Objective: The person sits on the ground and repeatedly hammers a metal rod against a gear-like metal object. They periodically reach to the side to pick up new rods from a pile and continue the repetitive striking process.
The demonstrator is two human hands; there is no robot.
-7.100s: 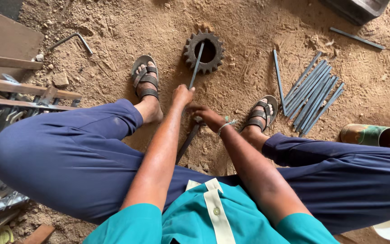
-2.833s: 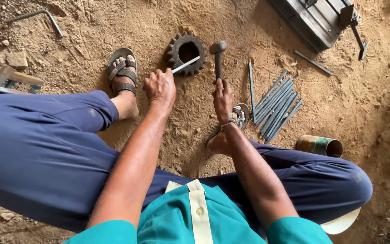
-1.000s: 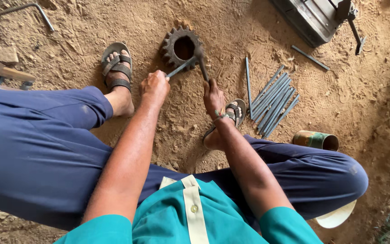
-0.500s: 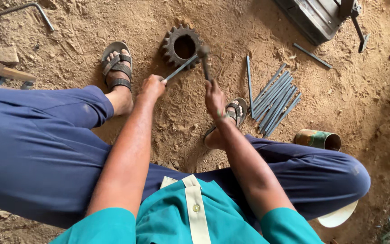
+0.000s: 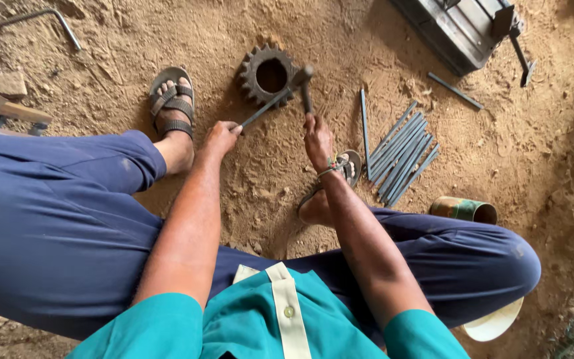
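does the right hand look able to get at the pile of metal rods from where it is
Probably yes. The metal rods lie on open dirt just right of the right hand, nothing between them, but that hand already grips a hammer.

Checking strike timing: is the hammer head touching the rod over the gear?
Cannot tell. In the head view the hammer head overlaps the rod tip at the gear rim; neither contact nor gap shows.

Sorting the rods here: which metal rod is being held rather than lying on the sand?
The rod in the left hand, its far end resting on the gear under the hammer. The other rods lie bundled on the sand.
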